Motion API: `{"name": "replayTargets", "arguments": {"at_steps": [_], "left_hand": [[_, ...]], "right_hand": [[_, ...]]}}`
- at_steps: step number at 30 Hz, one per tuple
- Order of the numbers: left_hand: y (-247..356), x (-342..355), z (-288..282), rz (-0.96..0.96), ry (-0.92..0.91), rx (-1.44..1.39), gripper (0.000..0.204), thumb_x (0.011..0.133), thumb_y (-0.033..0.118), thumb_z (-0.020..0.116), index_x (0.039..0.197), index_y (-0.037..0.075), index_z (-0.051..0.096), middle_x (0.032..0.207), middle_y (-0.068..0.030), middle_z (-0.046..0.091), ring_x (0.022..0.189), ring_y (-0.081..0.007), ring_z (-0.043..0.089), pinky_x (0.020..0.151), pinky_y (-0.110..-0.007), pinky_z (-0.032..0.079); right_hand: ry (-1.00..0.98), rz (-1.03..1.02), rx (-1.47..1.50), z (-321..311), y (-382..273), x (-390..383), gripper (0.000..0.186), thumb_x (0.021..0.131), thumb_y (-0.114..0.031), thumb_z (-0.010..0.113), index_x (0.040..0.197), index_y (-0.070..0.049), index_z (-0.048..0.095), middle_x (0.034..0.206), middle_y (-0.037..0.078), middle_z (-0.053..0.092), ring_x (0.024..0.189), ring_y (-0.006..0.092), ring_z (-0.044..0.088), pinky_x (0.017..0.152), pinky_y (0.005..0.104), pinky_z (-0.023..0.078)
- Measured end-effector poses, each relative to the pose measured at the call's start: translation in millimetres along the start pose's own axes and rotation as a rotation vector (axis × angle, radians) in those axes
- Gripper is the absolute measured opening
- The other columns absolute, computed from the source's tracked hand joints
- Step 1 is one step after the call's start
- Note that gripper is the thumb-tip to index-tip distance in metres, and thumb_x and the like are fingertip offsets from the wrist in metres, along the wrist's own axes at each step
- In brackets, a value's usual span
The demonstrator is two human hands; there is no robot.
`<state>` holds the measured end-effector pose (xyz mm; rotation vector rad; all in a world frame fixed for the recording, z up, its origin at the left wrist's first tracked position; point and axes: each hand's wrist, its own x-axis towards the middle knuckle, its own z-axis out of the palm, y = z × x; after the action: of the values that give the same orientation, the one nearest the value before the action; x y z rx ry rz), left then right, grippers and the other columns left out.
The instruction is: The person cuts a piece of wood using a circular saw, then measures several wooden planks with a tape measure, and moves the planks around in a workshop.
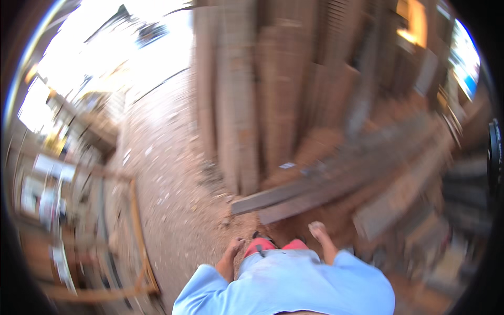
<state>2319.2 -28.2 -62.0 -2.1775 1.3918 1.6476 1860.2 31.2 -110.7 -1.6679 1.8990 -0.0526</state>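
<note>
My left hand (235, 247) hangs low beside my red shorts, and nothing can be made out in it. On the other side, my right hand (317, 230) is held a little forward, close to the ends of the wooden beams; no held thing shows there. Motion smears the fingers of both hands. Long beams (299, 206) lie slanting on the reddish ground just ahead, running up to the right. Another thick beam (373, 219) lies to the right of my right hand. Both hands look apart from the wood.
Tall boards (236, 105) stand upright in a row ahead. A dirt path (163, 152) strewn with chips runs forward on the left toward bright light. An orange-brown wooden frame (137, 226) stands at the left. Blurred wood pieces (420, 231) are piled at the right.
</note>
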Motion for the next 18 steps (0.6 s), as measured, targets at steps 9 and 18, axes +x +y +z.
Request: {"name": "replayTargets", "arguments": {"at_steps": [9, 18], "left_hand": [[68, 31, 19, 0.185, -0.106, 0.132, 0.047, 0.094, 0.029, 0.063, 0.129, -0.002, 0.064, 0.117, -0.0179, 0.072, 0.106, -0.026, 0.068, 0.09, -0.035, 0.054], [124, 70, 5, 0.521, -0.231, 0.338, 0.046, 0.091, 0.035, 0.061, 0.123, 0.003, 0.068, 0.122, -0.0212, 0.069, 0.116, -0.0341, 0.064, 0.1, -0.041, 0.049]], "right_hand": [[0.32, 0.208, 0.006, 58, 79, -106, 0.045, 0.095, -0.039, 0.049, 0.091, -0.001, 0.073, 0.096, 0.021, 0.072, 0.093, 0.0409, 0.067, 0.085, 0.0506, 0.052], [-0.011, 0.856, 0.113, 142, 51, -183, 0.026, 0.091, -0.027, 0.059, 0.093, -0.005, 0.072, 0.097, 0.017, 0.074, 0.092, 0.0307, 0.069, 0.081, 0.0437, 0.054]]}}
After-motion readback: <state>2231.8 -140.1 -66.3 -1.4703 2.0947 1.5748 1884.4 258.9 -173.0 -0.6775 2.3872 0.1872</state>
